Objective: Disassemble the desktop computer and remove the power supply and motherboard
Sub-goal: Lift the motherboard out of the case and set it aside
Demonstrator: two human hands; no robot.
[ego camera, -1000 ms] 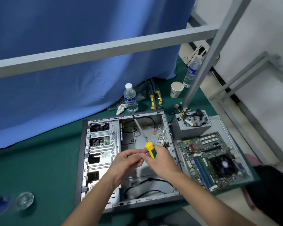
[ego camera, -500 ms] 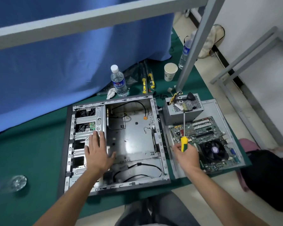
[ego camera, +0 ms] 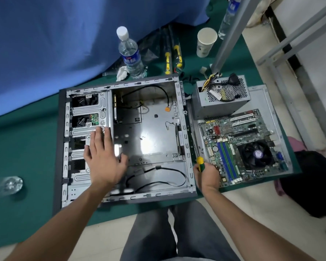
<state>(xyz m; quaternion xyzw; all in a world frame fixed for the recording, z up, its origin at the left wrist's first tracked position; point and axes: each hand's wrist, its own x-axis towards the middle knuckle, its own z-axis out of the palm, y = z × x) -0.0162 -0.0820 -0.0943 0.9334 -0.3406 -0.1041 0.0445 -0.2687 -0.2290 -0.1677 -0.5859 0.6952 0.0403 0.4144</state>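
Note:
The open grey computer case [ego camera: 151, 140] lies flat on the green mat, its main bay holding only loose black cables. My left hand [ego camera: 104, 157] rests flat with spread fingers on the drive cage at the case's left side. My right hand [ego camera: 206, 174] grips a yellow and green screwdriver [ego camera: 199, 162] just right of the case, its shaft pointing away along the side panel. The grey power supply [ego camera: 221, 98] with its wire bundle and the green motherboard [ego camera: 243, 146] with a black fan both sit on the removed side panel [ego camera: 267, 98] to the right.
A water bottle [ego camera: 130, 53], a paper cup [ego camera: 205, 42] and yellow-handled tools [ego camera: 172, 57] stand behind the case by a blue curtain. A grey metal frame post [ego camera: 230, 32] rises at the back right. A clear bottle [ego camera: 11, 184] lies at the left. A dark bag [ego camera: 312, 185] sits at the right.
My hands have parted from over the case: the left went down onto the drive cage, the right carried the screwdriver to the case's right side and lowered it. The view tilted downward.

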